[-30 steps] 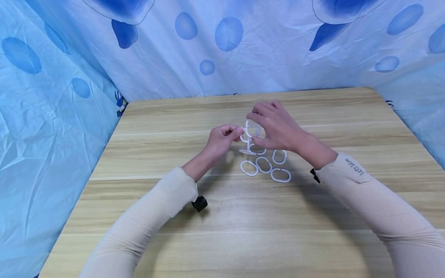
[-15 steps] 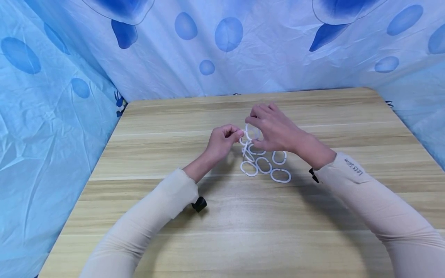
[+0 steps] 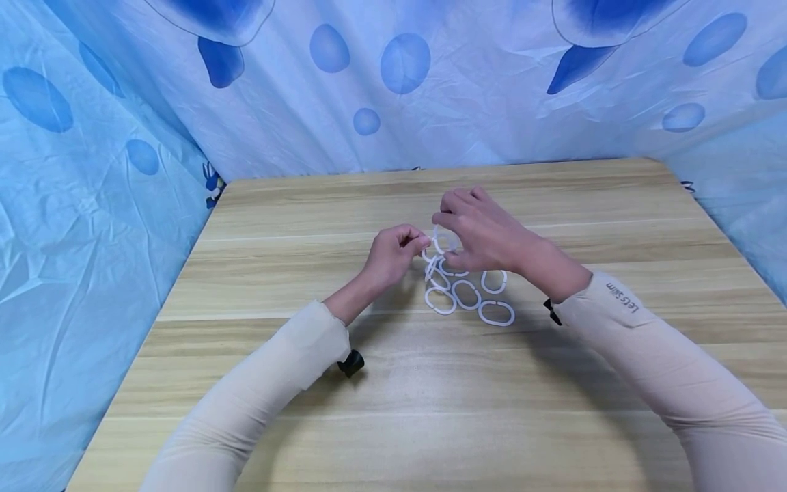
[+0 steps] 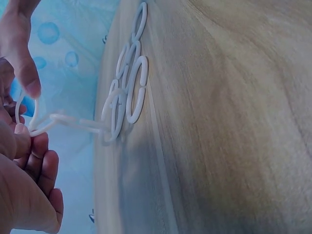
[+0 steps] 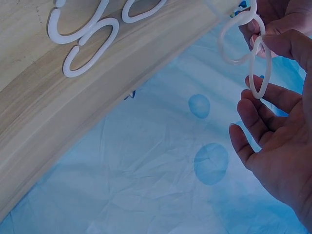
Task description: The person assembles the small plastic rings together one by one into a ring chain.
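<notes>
My left hand (image 3: 390,256) pinches a white oval ring with a gap in its side, a curtain ring (image 4: 45,129), between thumb and forefinger. Opposite it, my right hand (image 3: 486,232) holds a second curtain ring (image 5: 261,95) between its thumb and fingers. The two rings cross each other in the right wrist view; whether they are hooked together I cannot tell. Below the hands more linked rings (image 4: 92,129) hang down towards the table, partly blurred. Several flat curtain rings (image 3: 496,324) lie just in front, close together.
The wood-grain table (image 3: 430,410) stretches around the hands. A blue patterned curtain (image 3: 277,102) hangs behind it and along the sides. Small black devices (image 3: 352,363) sit at both wrists, under pale sleeves (image 3: 277,369).
Both hands have sunk slightly, the right one drifting a little to the left and nearer. The hanging rings have dropped and bunched among those on the table.
</notes>
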